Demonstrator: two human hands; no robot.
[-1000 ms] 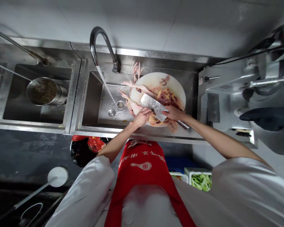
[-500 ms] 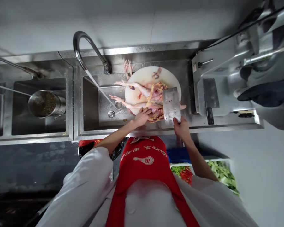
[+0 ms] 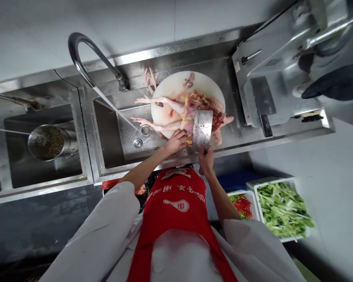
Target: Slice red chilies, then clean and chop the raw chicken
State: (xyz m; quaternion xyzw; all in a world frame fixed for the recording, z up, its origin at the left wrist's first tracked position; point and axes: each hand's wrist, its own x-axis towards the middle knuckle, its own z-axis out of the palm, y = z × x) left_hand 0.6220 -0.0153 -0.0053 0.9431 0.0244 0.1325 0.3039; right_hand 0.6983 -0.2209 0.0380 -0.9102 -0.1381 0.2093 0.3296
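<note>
A raw, cut-open chicken (image 3: 187, 124) lies on a round white cutting board (image 3: 164, 88), its legs and feet pointing left. My left hand (image 3: 177, 141) grips the near side of the carcass, with its fingers curled over the flesh. In my right hand (image 3: 206, 159) is the handle of a broad cleaver (image 3: 202, 129), whose blade lies across the middle of the chicken and hides part of it. Dark red flesh shows to the right of the blade. Whether the edge is cutting into the meat cannot be seen.
The board rests over a steel sink (image 3: 114, 137) with a curved tap (image 3: 98, 55) behind it. Loose chicken feet (image 3: 150, 78) lie behind the board. A second cleaver (image 3: 263, 100) lies at right. A pot (image 3: 48, 143) stands in the left sink; baskets of greens (image 3: 284, 209) and peppers (image 3: 242, 205) sit below.
The cleaver has moved left over the chicken, uncovering more red flesh on its right. My left hand keeps its place on the carcass. The whole view has turned a little.
</note>
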